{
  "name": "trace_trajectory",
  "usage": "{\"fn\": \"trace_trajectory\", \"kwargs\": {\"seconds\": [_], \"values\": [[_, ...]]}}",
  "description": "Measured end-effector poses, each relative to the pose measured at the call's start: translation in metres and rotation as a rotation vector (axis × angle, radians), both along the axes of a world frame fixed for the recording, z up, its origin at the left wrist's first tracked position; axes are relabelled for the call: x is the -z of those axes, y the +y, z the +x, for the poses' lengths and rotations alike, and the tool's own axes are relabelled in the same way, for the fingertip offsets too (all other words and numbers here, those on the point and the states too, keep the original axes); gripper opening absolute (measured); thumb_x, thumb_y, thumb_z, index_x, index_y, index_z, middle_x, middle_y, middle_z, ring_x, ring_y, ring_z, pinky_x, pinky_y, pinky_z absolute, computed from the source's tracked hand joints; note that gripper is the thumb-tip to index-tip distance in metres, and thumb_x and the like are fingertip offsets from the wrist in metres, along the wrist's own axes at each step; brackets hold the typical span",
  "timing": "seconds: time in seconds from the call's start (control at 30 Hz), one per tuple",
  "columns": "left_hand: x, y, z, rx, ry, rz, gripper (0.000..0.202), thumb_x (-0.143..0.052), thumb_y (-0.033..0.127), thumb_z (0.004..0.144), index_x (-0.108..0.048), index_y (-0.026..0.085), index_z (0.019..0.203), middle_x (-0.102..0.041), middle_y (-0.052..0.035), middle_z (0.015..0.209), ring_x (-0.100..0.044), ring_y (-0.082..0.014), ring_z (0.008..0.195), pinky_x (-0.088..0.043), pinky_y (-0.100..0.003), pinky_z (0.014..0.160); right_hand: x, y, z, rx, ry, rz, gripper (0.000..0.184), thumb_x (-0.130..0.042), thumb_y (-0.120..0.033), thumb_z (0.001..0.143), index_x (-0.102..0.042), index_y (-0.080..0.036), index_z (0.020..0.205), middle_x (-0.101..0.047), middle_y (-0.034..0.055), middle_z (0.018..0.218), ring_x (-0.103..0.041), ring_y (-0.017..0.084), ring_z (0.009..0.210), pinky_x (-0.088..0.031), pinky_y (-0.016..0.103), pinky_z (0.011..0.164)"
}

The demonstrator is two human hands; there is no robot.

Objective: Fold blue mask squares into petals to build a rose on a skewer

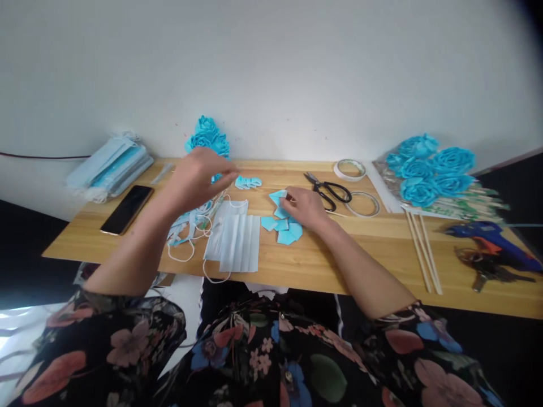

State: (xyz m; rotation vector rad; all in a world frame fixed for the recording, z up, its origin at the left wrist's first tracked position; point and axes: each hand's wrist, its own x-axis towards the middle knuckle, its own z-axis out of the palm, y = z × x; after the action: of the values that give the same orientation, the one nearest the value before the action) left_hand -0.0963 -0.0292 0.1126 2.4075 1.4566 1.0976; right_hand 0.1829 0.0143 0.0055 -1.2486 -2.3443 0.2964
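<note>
My left hand (203, 176) is raised over the back left of the table, its thumb and fingertips brought together in a pinch. Whatever is between those fingertips, if anything, is too small to make out. Lower and to the right, my right hand (306, 207) has its fingers closed on a light blue petal piece (276, 196). Just below it, several cut blue petals (290, 233) overlap on the wood. A small row of pale blue curled petals (248, 182) lies between the two hands, nearer the back edge.
Face masks (240, 243) and tangled ear loops lie left of centre, by a phone (127, 210) and a mask stack (112, 164). Rightward are black-handled scissors (335, 189), tape rolls (350, 169), blue fabric roses (436, 169), sticks (423, 251) and a blue glue gun (494, 240).
</note>
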Motion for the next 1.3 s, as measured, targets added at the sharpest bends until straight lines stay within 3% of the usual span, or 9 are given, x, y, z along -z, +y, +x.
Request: {"fn": "trace_trajectory", "kwargs": {"seconds": [0.17,0.27,0.4,0.53,0.7,0.87,1.07,1.17,1.3], "values": [[0.062,-0.036,-0.041,-0.039,0.313,-0.117,0.024,-0.055,0.035,0.091,-0.075,0.022,0.098,-0.075,-0.009,0.105,-0.067,-0.0253,0.102,-0.046,-0.045,0.098,0.003,-0.001,-0.003,-0.013,-0.02,0.024,0.018,-0.051,-0.031,0.089,-0.061,-0.02,0.079,-0.069,0.0065,0.079,-0.059,0.02,0.074,-0.03,0.03,0.063],[0.103,-0.045,-0.06,-0.162,0.398,-0.155,0.032,-0.056,0.039,0.09,-0.073,0.021,0.109,-0.066,-0.0136,0.131,-0.059,-0.0308,0.121,-0.042,-0.052,0.105,0.005,-0.002,-0.004,-0.001,-0.031,0.025,0.019,-0.051,-0.032,0.089,-0.061,-0.019,0.079,-0.069,0.0067,0.078,-0.058,0.02,0.071,-0.029,0.03,0.062],[0.131,-0.051,-0.078,-0.342,0.389,-0.189,0.037,-0.046,0.035,0.094,-0.069,0.02,0.12,-0.06,-0.015,0.138,-0.055,-0.0299,0.126,-0.042,-0.05,0.106,0.006,-0.001,-0.004,-0.019,-0.026,0.012,0.019,-0.052,-0.033,0.088,-0.061,-0.019,0.078,-0.07,0.007,0.079,-0.058,0.02,0.072,-0.031,0.03,0.063],[0.121,-0.055,-0.078,-0.413,0.336,-0.143,0.037,-0.048,0.034,0.094,-0.068,0.019,0.12,-0.059,-0.0164,0.138,-0.055,-0.0327,0.126,-0.042,-0.052,0.105,0.006,0.0,-0.003,-0.04,-0.005,0.01,0.018,-0.051,-0.031,0.088,-0.06,-0.02,0.077,-0.071,0.0073,0.08,-0.06,0.021,0.074,-0.033,0.03,0.065],[0.101,-0.064,-0.049,-0.267,0.334,-0.091,0.021,-0.058,0.032,0.091,-0.072,0.026,0.105,-0.063,-0.0091,0.132,-0.056,-0.0293,0.124,-0.036,-0.053,0.109,0.008,0.001,-0.001,-0.036,0.002,0.023,0.019,-0.051,-0.032,0.088,-0.06,-0.021,0.076,-0.07,0.0072,0.077,-0.059,0.021,0.072,-0.033,0.03,0.064],[0.105,-0.065,-0.033,-0.237,0.371,-0.165,0.016,-0.062,0.029,0.089,-0.073,0.023,0.098,-0.065,-0.0122,0.13,-0.056,-0.0316,0.125,-0.028,-0.059,0.113,0.011,0.003,0.0,-0.02,0.01,0.021,0.02,-0.051,-0.034,0.088,-0.06,-0.021,0.075,-0.07,0.0067,0.076,-0.059,0.02,0.07,-0.033,0.03,0.062],[0.112,-0.062,-0.031,-0.22,0.366,-0.212,0.019,-0.052,0.023,0.091,-0.071,0.021,0.09,-0.07,-0.0102,0.116,-0.061,-0.0275,0.115,-0.027,-0.057,0.113,0.009,0.003,0.001,-0.032,0.05,0.014,0.02,-0.05,-0.033,0.087,-0.06,-0.021,0.075,-0.069,0.0074,0.076,-0.061,0.021,0.072,-0.038,0.03,0.065],[0.11,-0.062,-0.032,-0.239,0.35,-0.21,0.022,-0.049,0.021,0.092,-0.07,0.021,0.088,-0.072,-0.009,0.11,-0.064,-0.026,0.106,-0.03,-0.055,0.111,0.001,-0.006,0.0,-0.132,0.168,0.005,0.021,-0.051,-0.036,0.088,-0.062,-0.021,0.079,-0.07,0.0072,0.077,-0.063,0.022,0.075,-0.043,0.032,0.07],[0.103,-0.067,-0.036,-0.296,0.256,-0.125,0.025,-0.047,0.024,0.094,-0.071,0.022,0.099,-0.072,-0.0085,0.117,-0.064,-0.025,0.112,-0.033,-0.052,0.111,-0.012,-0.028,-0.012,-0.378,0.271,-0.092,0.017,-0.054,-0.035,0.09,-0.066,-0.023,0.089,-0.074,0.0056,0.085,-0.067,0.021,0.079,-0.05,0.034,0.076]]}}
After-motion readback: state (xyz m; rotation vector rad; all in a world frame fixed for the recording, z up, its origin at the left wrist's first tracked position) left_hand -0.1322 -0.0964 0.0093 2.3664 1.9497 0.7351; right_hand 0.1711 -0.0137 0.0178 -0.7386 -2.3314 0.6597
